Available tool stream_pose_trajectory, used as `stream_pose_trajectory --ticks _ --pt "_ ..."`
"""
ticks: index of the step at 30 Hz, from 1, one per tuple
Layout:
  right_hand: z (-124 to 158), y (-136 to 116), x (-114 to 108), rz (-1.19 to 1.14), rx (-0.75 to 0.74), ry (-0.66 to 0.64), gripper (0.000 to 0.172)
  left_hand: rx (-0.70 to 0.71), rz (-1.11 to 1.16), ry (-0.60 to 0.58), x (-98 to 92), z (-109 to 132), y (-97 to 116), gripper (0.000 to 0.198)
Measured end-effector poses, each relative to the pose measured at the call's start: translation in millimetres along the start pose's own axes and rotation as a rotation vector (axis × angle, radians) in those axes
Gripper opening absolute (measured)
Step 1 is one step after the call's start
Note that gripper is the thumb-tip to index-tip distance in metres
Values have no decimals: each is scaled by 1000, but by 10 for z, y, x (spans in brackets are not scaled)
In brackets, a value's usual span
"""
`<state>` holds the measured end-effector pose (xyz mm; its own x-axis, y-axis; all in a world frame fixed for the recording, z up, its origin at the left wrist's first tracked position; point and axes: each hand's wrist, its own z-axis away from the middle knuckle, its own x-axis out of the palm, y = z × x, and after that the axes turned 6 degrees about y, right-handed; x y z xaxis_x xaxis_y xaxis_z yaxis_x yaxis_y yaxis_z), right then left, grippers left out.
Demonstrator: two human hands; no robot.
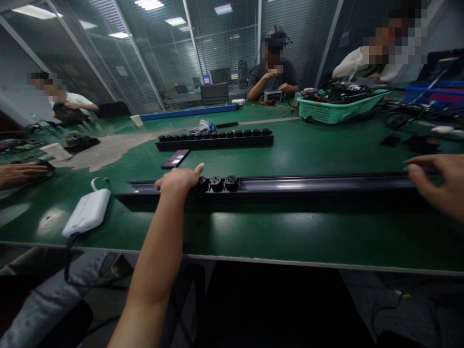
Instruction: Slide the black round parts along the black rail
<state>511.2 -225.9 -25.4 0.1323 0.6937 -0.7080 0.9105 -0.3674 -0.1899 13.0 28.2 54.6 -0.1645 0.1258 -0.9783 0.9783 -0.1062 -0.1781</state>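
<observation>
A long black channel with a shiny inner face lies across the green table in front of me. Near its left end several round black socket-like pieces sit in a row inside it. My left hand rests over that end, covering part of the row, thumb and fingers spread apart; its fingertips are partly hidden. Over the right end of the channel is my right hand, with thumb and forefinger curled close together. Whatever is between those two fingertips is too small to make out.
Behind lies a second black channel filled with similar pieces, with a phone beside it. A white power bank with a cable is at left, near another person's hand. A green basket of cables stands at the back right.
</observation>
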Motion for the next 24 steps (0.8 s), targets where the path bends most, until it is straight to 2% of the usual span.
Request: stream_pose_trajectory --ticks 3,6,9,12,15,19,24 --pt "-73 -564 -23 -114 -391 -56 38 -8 -10 -70 -65 54 89 103" --pt "-66 -1217 -7 -204 -659 -119 32 -89 -5 -162 -141 127 182 96" --pt "15 -1809 45 -357 -770 -176 38 -129 18 -210 -192 178 223 98" --pt "100 -2229 125 -433 -817 -252 46 -155 26 -199 -219 205 220 102" --pt "132 -2462 224 -449 -839 -277 55 -146 44 -167 -234 224 208 106" --pt "106 -2571 321 -518 -772 -319 57 -80 47 -99 -230 244 212 104" --pt "95 -2595 323 -604 -657 -371 60 127 38 47 -205 260 284 89"
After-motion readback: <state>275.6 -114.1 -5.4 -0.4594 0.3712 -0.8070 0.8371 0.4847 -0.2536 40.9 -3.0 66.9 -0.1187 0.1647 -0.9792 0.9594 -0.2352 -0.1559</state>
